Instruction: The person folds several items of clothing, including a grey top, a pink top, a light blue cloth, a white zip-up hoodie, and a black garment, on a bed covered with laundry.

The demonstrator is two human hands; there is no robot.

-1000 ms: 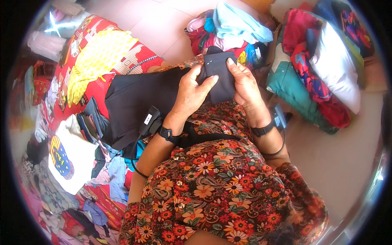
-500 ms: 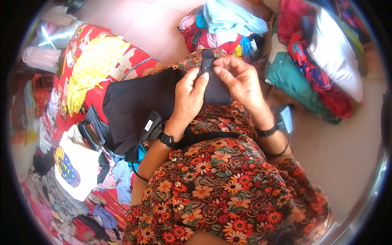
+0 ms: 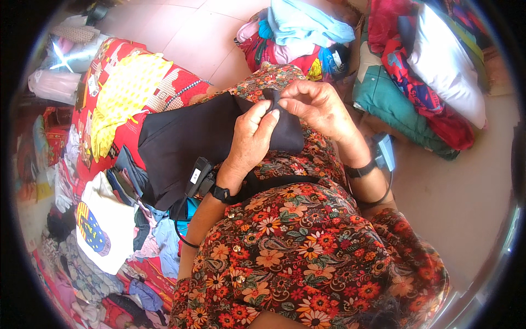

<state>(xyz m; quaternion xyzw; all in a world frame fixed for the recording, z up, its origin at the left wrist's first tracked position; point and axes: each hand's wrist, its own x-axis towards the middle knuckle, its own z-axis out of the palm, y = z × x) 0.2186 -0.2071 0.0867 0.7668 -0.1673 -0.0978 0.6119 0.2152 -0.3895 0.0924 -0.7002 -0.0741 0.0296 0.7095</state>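
Observation:
Across my lap lies a black garment (image 3: 186, 137), with a narrow band-like edge raised between my hands; its exact kind is unclear. My left hand (image 3: 252, 134) pinches this edge between thumb and fingers. Close against it, my right hand (image 3: 318, 109) has its thumb and index finger pressed together on the same folded edge. The fingertips of both hands almost meet there. Each wrist wears a black strap with a device on it.
A yellow dotted cloth (image 3: 126, 82) lies over a red patterned cushion (image 3: 112, 52) at left. Below it are a white printed garment (image 3: 107, 225) and heaps of clothes. A clothes pile with a light blue cloth (image 3: 307, 22) stands ahead; a white pillow (image 3: 446, 66) and green bedding (image 3: 389, 109) are at right.
My right fingers have come down from just beside the garment's edge and now pinch it. That edge, upright before, is folded over and lower. My left hand keeps its pinch.

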